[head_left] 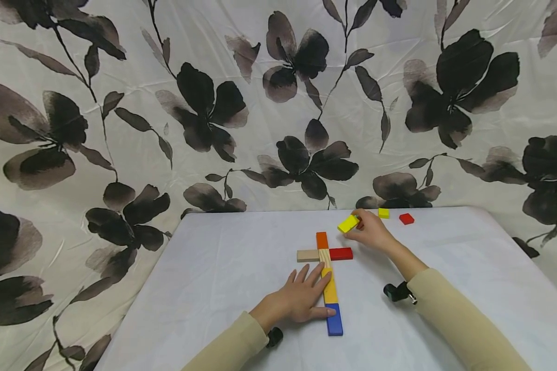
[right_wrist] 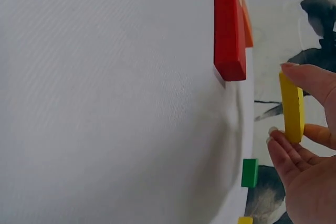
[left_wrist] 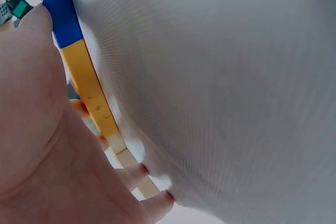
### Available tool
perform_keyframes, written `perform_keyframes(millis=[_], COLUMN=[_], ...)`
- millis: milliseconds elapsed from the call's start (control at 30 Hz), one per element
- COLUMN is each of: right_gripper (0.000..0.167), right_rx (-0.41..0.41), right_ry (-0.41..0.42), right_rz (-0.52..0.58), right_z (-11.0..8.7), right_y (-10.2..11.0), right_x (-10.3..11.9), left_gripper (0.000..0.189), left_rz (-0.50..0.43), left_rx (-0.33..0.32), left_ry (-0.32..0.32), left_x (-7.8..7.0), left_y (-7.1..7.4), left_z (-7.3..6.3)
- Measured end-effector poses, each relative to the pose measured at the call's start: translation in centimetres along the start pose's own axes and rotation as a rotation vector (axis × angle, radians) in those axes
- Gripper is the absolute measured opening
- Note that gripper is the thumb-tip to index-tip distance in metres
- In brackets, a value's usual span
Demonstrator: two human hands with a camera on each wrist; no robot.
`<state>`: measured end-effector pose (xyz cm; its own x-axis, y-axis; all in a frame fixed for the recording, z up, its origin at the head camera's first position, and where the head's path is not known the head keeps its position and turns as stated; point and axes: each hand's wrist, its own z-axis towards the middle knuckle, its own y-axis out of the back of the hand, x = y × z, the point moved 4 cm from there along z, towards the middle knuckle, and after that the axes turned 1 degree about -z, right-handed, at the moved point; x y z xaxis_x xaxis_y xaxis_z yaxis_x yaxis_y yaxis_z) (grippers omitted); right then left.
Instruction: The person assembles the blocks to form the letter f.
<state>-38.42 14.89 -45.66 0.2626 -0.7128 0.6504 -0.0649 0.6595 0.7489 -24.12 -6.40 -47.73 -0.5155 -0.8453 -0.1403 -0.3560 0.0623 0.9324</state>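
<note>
In the head view, flat wooden blocks form a cross: an orange block at the far end, a beige block and a red block as arms, a pale wood block between them. An orange-yellow block and a blue block make the long stem. My left hand rests along the stem's left side with fingers spread, thumb at the blue block and fingertips over the orange-yellow one. My right hand pinches a bright yellow block between thumb and fingers, right of the orange block.
Near the table's far edge lie a small yellow block and a red piece. A green block shows in the right wrist view. The white-covered table ends at a floral cloth behind it.
</note>
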Motion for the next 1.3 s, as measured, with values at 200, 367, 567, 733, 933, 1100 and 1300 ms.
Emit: perform_keyframes(millis=[200,367,567,733,933,1100,1300], right_gripper=[0.067,0.064,0.064,0.063,0.063,0.063,0.065], right_rx=[0.018,0.036,0.060,0.064,0.060,0.062,0.089], right_ry=[-0.025,-0.041,-0.070,-0.100,-0.112,-0.137,-0.139], right_rz=[-0.005,-0.003,0.018,0.009,-0.004,-0.006,0.002], right_z=[1.2,1.9,2.3,2.7,3.2,3.4,3.5], right_y=[-0.8,-1.5,-2.1,-2.5,-3.1,-3.4,-3.6], right_x=[0.2,0.0,-0.2,-0.3,-0.4,-0.3,-0.3], left_gripper=[0.092,0.092,0.091,0.091,0.091,0.092,0.091], left_rz=[0.003,-0.005,0.007,0.009,0.016,0.015,0.018], left_rx=[0.003,-0.002,-0.013,-0.015,-0.019,-0.014,-0.012], left_ry=[0.006,-0.008,-0.017,-0.015,-0.015,-0.008,-0.001], left_x=[0.0,0.0,0.0,0.1,0.0,0.0,0.0], left_y=[0.1,0.1,-0.2,-0.3,-0.3,-0.3,-0.2], left_z=[-0.1,0.0,0.1,0.3,0.2,0.2,0.1])
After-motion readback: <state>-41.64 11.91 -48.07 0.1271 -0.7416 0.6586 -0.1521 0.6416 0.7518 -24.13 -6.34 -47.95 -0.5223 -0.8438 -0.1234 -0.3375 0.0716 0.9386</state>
